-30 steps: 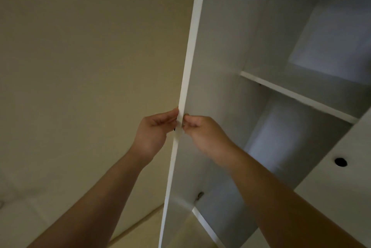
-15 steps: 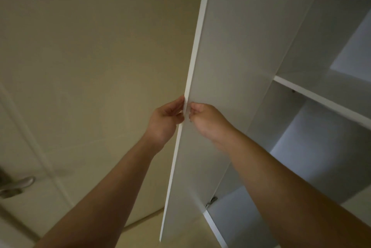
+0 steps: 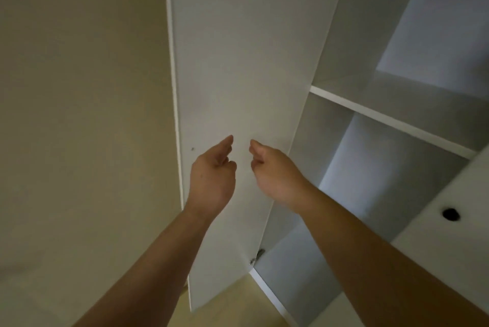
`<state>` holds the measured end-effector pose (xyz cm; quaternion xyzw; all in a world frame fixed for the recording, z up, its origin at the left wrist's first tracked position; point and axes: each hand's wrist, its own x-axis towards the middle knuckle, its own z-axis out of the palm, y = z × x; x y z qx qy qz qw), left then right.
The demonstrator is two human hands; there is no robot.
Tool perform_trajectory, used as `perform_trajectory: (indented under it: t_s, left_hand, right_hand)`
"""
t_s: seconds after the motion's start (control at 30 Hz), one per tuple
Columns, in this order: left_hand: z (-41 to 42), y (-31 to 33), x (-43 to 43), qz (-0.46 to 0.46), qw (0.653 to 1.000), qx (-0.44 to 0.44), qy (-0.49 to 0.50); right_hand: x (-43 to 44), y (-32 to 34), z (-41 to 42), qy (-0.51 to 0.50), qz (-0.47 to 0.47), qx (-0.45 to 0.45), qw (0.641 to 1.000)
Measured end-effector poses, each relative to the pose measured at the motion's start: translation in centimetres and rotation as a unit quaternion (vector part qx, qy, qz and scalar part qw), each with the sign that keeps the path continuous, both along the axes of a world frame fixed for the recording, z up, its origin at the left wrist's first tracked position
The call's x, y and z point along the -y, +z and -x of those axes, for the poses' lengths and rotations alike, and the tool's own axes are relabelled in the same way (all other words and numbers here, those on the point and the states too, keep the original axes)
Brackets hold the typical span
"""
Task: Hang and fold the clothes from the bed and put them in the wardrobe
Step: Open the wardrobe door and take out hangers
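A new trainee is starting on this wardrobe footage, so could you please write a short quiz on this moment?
1. True or false: the left hand pinches the edge of the wardrobe door.
2. The right hand holds: A) a hanger, B) nothing, C) a shirt?
3. Fill in: the door stands ____.
Key: 1 false; 2 B; 3 open.

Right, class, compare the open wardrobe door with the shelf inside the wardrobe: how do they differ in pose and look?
The door stands upright, swung open; the shelf lies flat across the compartment. The door looks far longer than the shelf. The door carries a metal hinge near its bottom; the shelf shows no fittings. Both are plain white boards.
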<state>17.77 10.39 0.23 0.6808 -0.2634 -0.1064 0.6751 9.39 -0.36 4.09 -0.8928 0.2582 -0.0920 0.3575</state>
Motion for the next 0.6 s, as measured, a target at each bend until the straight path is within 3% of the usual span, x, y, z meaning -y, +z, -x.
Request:
perform_trajectory:
  t_s: [0.27,0.4,0.53,0.6]
  left_hand:
    - [5.3,0.8,11.0,0.002,0.981,-0.038,-0.189]
    - [9.7,1.1,17.5,-0.014,0.952,-0.052,-0.302]
    - [14.0,1.5,23.5,-0.028,0.905,-0.011,-0.425]
    - [15.8,1.8,26.3,-0.026,0.884,-0.042,-0.465]
  right_hand:
    - [7.6,-1.8,9.9,-0.242,-0.02,0.035,0.969]
    - [9.4,-2.0,15.6,-0.399,-0.019,0.1,0.911]
    - [9.9,-2.4,20.6,-0.494,0.027,0.136,0.858]
    - [9.9,-2.5,22.4,-0.535,0.023,0.158,0.829]
